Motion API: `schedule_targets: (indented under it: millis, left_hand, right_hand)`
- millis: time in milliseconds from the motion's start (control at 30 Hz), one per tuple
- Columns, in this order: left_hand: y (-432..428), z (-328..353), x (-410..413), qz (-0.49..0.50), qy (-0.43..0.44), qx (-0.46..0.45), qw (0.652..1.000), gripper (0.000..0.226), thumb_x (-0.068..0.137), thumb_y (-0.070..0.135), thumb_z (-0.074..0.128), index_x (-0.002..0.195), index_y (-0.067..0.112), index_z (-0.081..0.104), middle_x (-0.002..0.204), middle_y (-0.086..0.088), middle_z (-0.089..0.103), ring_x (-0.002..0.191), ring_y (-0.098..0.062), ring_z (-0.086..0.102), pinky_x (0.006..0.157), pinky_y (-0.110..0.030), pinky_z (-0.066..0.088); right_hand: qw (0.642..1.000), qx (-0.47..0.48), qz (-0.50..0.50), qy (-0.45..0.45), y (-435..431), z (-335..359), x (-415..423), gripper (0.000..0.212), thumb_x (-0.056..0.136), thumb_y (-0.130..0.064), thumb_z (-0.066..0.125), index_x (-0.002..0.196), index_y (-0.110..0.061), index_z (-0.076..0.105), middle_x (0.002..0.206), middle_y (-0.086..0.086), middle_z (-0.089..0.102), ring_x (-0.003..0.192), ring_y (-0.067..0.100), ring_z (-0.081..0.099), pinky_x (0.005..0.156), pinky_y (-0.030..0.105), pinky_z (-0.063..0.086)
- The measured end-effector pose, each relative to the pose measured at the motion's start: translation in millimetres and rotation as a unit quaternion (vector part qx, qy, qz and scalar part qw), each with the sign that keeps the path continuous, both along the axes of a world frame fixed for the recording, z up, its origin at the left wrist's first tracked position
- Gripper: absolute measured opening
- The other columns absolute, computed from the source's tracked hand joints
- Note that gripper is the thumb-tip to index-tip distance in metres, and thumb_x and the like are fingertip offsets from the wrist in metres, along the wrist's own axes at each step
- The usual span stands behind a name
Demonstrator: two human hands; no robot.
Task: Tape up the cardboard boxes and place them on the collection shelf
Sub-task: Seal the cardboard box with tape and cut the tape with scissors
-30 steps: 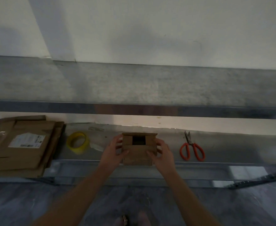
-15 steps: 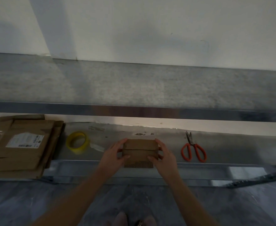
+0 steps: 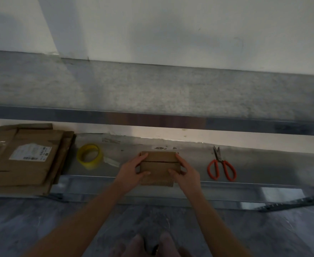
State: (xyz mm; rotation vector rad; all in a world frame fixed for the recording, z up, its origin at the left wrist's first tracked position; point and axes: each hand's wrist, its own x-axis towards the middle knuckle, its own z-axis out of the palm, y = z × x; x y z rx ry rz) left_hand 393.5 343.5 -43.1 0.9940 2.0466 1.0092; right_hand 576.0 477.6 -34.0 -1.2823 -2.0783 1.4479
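A small brown cardboard box [image 3: 160, 165] sits on the lower metal shelf [image 3: 263, 164], its two top flaps folded down and meeting along a seam. My left hand [image 3: 132, 171] grips its left side, thumb on the top flap. My right hand [image 3: 186, 172] grips its right side the same way. A roll of yellow tape [image 3: 89, 155] lies on the shelf left of the box, with a loose tail. Orange-handled scissors [image 3: 221, 166] lie to the right.
A stack of flattened cardboard boxes [image 3: 22, 158] with a white label lies at the shelf's left end. An upper shelf [image 3: 152, 93] runs across above, against a white wall. Grey floor and my feet [image 3: 152, 245] are below.
The box's top flaps, open with a dark gap a second ago, are folded shut. Both hands stay at its sides, now pressing the flaps down.
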Motion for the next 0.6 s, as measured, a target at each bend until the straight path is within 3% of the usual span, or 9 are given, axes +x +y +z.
schedule_targets:
  millis: [100,167,267,500,600]
  left_hand:
    - [7,6,-3,0.036,-0.021,0.004,0.999,0.064,0.082,0.024,0.074,0.139,0.031,0.047,0.152,0.009,0.032,0.133,-0.012,0.042,0.101,-0.014,0.036]
    - [15,12,-6,0.058,-0.012,0.025,0.998,0.059,0.083,0.024,0.073,0.137,0.029,0.05,0.15,0.013,0.034,0.133,-0.01,0.04,0.107,-0.021,0.035]
    - [29,17,-14,0.074,-0.039,0.029,0.996,0.059,0.083,0.026,0.073,0.137,0.03,0.05,0.148,0.017,0.034,0.131,-0.01,0.041,0.111,-0.033,0.036]
    - [30,6,-15,0.068,-0.045,-0.008,0.997,0.062,0.084,0.031,0.072,0.14,0.03,0.046,0.154,0.008,0.031,0.132,-0.016,0.044,0.109,-0.04,0.04]
    - [33,7,-17,0.046,0.034,-0.055,0.997,0.061,0.087,0.04,0.066,0.142,0.033,0.042,0.154,0.006,0.029,0.138,-0.018,0.033,0.114,-0.039,0.03]
  right_hand:
    - [1.0,-0.001,0.012,-0.008,9,2,-8,0.058,0.09,-0.027,0.068,0.144,-0.03,0.046,0.133,0.003,0.057,0.11,0.012,0.056,0.087,0.014,0.049]
    - [1.0,-0.005,0.006,0.006,14,5,-15,0.054,0.093,-0.026,0.065,0.144,-0.03,0.046,0.134,0.003,0.056,0.114,0.014,0.055,0.093,0.024,0.049]
    - [1.0,0.024,0.011,-0.009,28,10,-26,0.052,0.094,-0.027,0.063,0.143,-0.032,0.046,0.129,-0.002,0.056,0.113,0.013,0.055,0.092,0.025,0.047]
    - [1.0,0.003,0.002,-0.006,30,-5,-34,0.048,0.095,-0.027,0.062,0.141,-0.032,0.047,0.14,0.003,0.052,0.117,0.015,0.052,0.093,0.027,0.047]
    - [0.998,0.029,0.033,-0.048,32,-5,-32,0.049,0.097,-0.032,0.058,0.143,-0.032,0.043,0.142,0.006,0.046,0.119,0.018,0.05,0.098,0.033,0.046]
